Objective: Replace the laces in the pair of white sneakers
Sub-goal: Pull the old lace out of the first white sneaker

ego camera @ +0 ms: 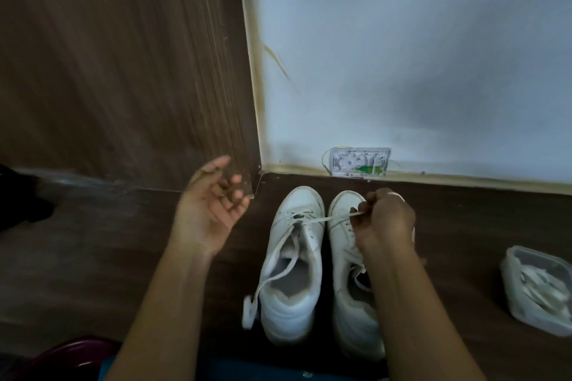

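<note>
Fingers (363, 206) of the right hand (390, 219) pinch a lace (325, 220) drawn taut from a white sneaker (291, 297) standing beside its mate (349, 312) on the floor (123, 257). The left hand (207, 207) hovers open and empty. Bracing the shoe and pulling straight should free the lace cleanly.

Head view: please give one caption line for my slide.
Right hand pinches a lace running from one white sneaker; left hand hovers open; a clear tub of laces sits nearby.
</note>
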Demonstrator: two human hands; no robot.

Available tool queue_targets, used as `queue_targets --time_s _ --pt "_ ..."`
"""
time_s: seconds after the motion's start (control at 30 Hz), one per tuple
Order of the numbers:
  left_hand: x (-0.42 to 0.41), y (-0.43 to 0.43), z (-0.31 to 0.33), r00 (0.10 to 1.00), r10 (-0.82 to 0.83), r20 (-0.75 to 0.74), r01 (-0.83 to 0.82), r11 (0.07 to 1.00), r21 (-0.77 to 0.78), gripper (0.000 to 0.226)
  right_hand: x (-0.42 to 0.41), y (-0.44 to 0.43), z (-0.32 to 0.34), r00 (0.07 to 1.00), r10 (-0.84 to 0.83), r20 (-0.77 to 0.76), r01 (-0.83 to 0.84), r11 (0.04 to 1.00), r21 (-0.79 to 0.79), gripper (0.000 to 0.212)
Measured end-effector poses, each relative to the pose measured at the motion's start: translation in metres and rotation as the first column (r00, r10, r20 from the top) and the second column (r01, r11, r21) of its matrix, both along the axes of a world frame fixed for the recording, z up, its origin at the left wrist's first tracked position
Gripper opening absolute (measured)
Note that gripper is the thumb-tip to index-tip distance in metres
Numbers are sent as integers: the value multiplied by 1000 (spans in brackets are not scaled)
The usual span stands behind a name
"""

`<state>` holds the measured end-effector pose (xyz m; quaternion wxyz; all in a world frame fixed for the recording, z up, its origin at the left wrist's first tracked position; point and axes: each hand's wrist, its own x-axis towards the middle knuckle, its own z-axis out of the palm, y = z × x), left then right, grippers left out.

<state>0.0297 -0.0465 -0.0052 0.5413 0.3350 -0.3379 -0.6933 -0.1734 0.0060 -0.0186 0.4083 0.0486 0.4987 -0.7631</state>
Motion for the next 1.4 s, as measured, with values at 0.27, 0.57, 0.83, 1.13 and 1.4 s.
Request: queue_targets --time_s 0.27,0.57,0.83,1.13,1.4 --pt "-50 6 -25 332 -4 943 460 874 -158 8 17 16 7 5 725 -689 217 672 708 16" --pt "-60 2 -25 145 83 986 522 840 -148 16 32 5 -5 -194 677 -710 -198 682 704 18" --pt "-65 -14 -30 80 158 984 605 777 -174 14 26 11 -4 -147 719 -679 -291 624 725 18" --pt "-61 -12 -35 746 -417 519 333 909 251 23 25 1 -10 -113 698 -707 -230 674 702 19" --pt "-61 -6 -33 619 -408 671 462 880 108 21 34 -8 -7 261 558 -788 -234 829 508 18"
